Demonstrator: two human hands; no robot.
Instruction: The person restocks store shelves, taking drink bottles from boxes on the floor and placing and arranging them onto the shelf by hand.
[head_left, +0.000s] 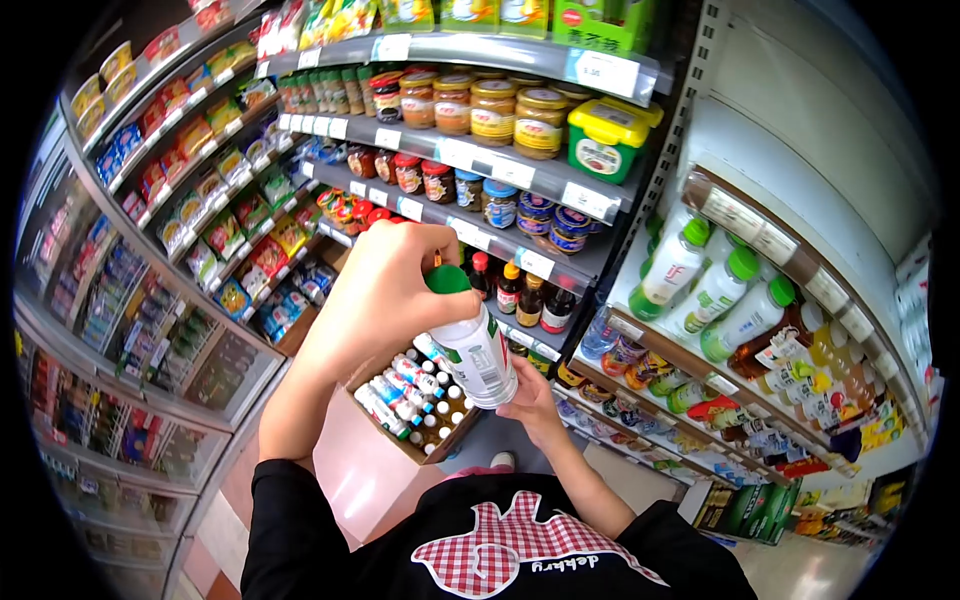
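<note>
A white bottle (477,352) with a green cap (447,280) is held up in front of the chest, slightly tilted. My left hand (398,275) grips it from above, thumb and fingers closed round the cap and neck. Lower down, my right hand (530,402) is at the bottle's base, its fingers closed on the bottom edge and partly hidden behind it. Beneath the bottle, an open cardboard box (428,452) on the floor holds several small bottles with white and blue caps.
Shelves (480,150) of jars and sauce bottles stand ahead. At the right, a shelf holds several green-capped bottles (725,290). Snack shelves (215,165) and glass-door coolers (130,300) line the left. A shoe (503,460) shows on the floor below.
</note>
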